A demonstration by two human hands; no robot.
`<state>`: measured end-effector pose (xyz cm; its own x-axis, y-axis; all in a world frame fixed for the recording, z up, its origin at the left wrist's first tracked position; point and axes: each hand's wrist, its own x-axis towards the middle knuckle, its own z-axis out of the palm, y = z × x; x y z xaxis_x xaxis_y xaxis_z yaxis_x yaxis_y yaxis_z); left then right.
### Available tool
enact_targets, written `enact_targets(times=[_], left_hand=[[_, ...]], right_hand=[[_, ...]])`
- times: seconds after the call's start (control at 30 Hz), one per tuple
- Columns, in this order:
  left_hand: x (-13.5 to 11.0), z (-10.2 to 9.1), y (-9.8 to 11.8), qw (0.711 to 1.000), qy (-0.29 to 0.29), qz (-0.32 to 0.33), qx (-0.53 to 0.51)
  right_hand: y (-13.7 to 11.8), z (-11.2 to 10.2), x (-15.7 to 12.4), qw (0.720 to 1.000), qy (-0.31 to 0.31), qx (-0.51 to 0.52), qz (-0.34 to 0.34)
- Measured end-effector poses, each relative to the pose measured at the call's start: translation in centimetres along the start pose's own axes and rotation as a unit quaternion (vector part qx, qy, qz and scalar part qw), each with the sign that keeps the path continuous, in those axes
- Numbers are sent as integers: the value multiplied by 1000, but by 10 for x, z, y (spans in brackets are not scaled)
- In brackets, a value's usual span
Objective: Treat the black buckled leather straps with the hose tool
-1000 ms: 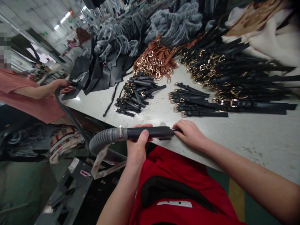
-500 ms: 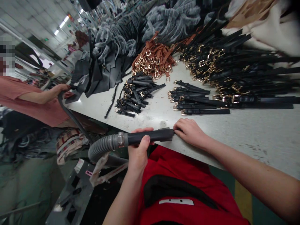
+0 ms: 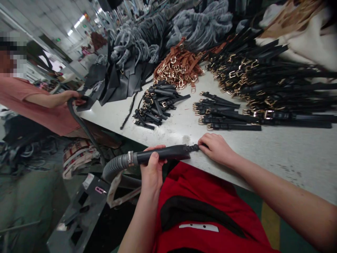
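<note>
My left hand (image 3: 151, 168) is wrapped round the black handle of a vacuum-type nozzle (image 3: 168, 153) that lies along the near edge of the white table (image 3: 276, 151). A grey ribbed hose (image 3: 116, 167) runs off it to the left and down. My right hand (image 3: 214, 147) rests on the table with its fingers curled and pinched at the nozzle's dark tip (image 3: 195, 147); what they hold there is too small to make out.
Small black straps with gold buckles lie in two piles (image 3: 155, 107) (image 3: 221, 114). A big heap of black belts (image 3: 265, 80), brown straps (image 3: 179, 66) and grey bundles (image 3: 200, 24) fill the far side. A person in a pink shirt (image 3: 34, 105) holds another hose at the left.
The nozzle and both hands stay at the table's edge; the handle has tilted slightly, its hose end lower. The view has shifted a little.
</note>
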<state>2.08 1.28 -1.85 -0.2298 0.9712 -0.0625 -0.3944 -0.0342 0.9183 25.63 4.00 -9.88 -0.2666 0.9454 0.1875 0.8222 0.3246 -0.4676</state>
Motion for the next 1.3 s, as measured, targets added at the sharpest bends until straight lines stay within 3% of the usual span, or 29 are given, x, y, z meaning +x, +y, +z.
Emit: enact_targets(times=[0.1,0.2,0.37,0.53,0.77,1.07,1.3], left_hand=[[6,0,-6,999,20,-35,-37],[11,-12,-2,996,41,-65,-42],[5,-29,7,997,51,-42,-33],[-2,-20,10,995,58,-52,-58],[0,4,-7,996,25,-48,-71],[0,2,-9,997,33,-34,-65],[13,-6,-5,990,51,-83,-106]], right_hand=[[2,1,0,1000,6,-5,2],[3,2,1,1000,6,-9,1],[5,4,0,1000,12,-2,-2],[4,0,-2,1000,10,11,-12],[2,-2,-1,1000,-4,-3,-9],[3,0,0,1000,13,-9,-5],[3,0,1,1000,13,-15,9]])
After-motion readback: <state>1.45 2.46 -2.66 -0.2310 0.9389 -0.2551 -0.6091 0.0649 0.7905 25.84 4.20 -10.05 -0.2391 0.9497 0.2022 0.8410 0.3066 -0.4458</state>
